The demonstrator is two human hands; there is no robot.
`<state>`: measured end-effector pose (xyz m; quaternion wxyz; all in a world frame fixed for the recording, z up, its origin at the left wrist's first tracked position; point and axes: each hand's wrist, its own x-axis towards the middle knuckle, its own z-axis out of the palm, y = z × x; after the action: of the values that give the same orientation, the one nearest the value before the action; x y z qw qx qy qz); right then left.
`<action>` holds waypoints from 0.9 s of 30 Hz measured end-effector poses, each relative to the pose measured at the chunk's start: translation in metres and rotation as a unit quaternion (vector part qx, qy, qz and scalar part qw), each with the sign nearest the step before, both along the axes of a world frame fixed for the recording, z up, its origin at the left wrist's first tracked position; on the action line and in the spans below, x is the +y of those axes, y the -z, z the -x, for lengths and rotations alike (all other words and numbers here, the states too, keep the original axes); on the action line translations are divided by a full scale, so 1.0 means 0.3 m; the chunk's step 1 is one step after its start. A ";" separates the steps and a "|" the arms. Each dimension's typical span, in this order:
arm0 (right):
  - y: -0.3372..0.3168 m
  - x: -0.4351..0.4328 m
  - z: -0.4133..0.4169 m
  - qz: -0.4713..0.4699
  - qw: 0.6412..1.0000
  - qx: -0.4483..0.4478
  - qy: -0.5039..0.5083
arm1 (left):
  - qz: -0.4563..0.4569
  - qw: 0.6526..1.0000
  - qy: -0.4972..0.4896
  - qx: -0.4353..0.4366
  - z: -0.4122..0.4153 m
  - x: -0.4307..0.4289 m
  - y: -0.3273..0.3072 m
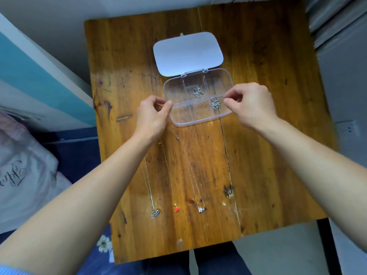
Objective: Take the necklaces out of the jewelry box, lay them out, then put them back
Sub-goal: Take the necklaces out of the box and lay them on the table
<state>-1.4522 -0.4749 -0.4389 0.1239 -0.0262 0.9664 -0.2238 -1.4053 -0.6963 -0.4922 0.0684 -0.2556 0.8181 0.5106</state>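
A clear plastic jewelry box with several compartments lies mid-table, its white lid folded open behind it. One silver necklace is bunched in a middle compartment, another in the right front one. My left hand pinches the box's left front rim. My right hand has thumb and forefinger pinched together right beside the right-hand bunched necklace; its fine chain is hard to make out. Three necklaces lie stretched out in front of the box, with a blue pendant, a red pendant and a white flower pendant.
The wooden table has a crack running down its right side, and a small brownish thing lies on it. A bed with a pink pillow is at the left, a wall socket at the right, my legs under the near edge.
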 end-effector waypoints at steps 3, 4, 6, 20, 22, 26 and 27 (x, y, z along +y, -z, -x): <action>0.056 -0.054 0.088 -0.136 0.983 -0.018 -0.124 | -0.023 0.999 -0.006 -0.025 0.017 0.005 0.006; 0.074 -0.066 0.102 -0.171 0.973 -0.018 -0.157 | -0.029 0.999 -0.004 -0.028 0.017 0.003 0.005; 0.096 -0.080 0.120 -0.209 0.958 -0.007 -0.197 | -0.036 0.999 0.000 -0.035 0.013 -0.004 0.006; 0.118 -0.076 0.111 -0.204 0.960 -0.009 -0.192 | -0.118 0.992 -0.014 -0.039 0.004 -0.020 0.016; 0.102 -0.067 0.104 -0.151 0.975 -0.027 -0.163 | -0.121 0.992 -0.012 -0.041 0.003 -0.023 0.018; 0.038 -0.051 0.101 -0.016 0.997 -0.027 -0.073 | -0.110 0.993 -0.005 -0.037 0.004 -0.026 0.019; 0.020 -0.045 0.101 0.010 0.998 -0.034 -0.054 | -0.100 0.994 -0.001 -0.035 0.005 -0.025 0.021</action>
<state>-1.4825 -0.4885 -0.4449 0.1678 -0.0718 0.9567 -0.2268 -1.4069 -0.7039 -0.4985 0.1222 -0.2658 0.7598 0.5807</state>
